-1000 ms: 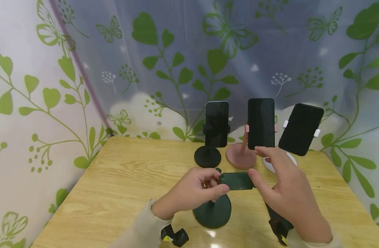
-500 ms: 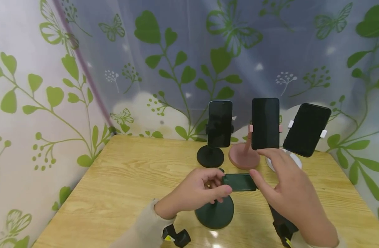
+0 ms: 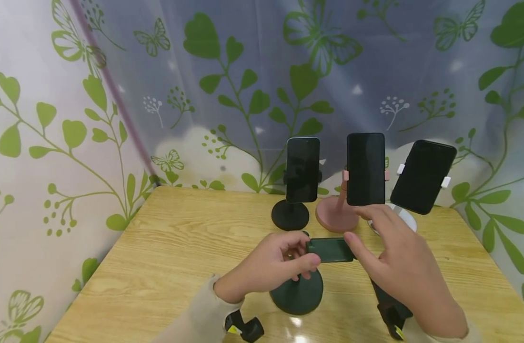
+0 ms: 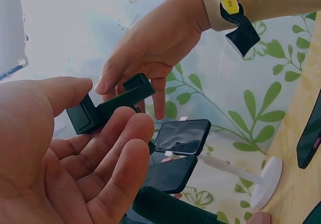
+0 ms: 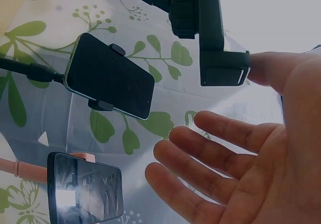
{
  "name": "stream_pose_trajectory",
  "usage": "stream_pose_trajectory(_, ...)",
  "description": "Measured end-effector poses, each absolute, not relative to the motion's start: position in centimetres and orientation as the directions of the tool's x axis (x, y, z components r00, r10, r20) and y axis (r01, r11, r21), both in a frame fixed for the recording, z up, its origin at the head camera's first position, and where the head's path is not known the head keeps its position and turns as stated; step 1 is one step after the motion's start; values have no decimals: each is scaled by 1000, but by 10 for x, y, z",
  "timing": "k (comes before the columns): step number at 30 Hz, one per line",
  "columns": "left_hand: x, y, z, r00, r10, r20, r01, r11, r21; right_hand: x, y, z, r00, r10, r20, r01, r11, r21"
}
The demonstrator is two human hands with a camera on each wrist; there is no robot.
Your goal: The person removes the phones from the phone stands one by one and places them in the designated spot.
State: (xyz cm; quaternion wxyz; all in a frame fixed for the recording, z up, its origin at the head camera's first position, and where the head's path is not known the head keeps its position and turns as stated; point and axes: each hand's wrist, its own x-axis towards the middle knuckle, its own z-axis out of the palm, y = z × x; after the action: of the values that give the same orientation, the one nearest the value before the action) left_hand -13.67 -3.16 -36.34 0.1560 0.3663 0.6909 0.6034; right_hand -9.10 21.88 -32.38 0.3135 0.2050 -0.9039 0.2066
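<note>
A dark green phone stand (image 3: 297,296) stands on the table with its clamp (image 3: 330,250) turned face up, no phone in it. My left hand (image 3: 272,262) holds the clamp's left end; in the left wrist view the thumb lies on its end piece and the fingers curl beneath. The thumb of my right hand (image 3: 405,271) touches the clamp's other end (image 5: 225,69), while its fingers extend loosely away, apart from the stand. Beneath the right hand, a dark flat phone-like object (image 3: 390,297) lies partly hidden.
Behind the hands stand three phone stands, each with a phone: black base (image 3: 289,216), pink base (image 3: 334,216) and white base (image 3: 407,220). The right phone (image 3: 423,176) is tilted. Patterned curtain (image 3: 245,71) surrounds the wooden table (image 3: 180,238).
The whole view shifts slightly from the head moving. Both hands keep the same place at the green clamp, with no clear movement.
</note>
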Motion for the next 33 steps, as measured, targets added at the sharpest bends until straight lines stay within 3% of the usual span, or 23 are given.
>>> stream_pose_trajectory(18, -136, -31, -363, -679, 699, 226, 310, -6, 951, -87, 216, -323, -787, -224, 575, -469, 823, -320)
stream_pose_trajectory(33, -136, -30, -365, -673, 700, 238, 312, -23, 950, -88, 214, -324, -785, -239, 572, -497, 793, -351)
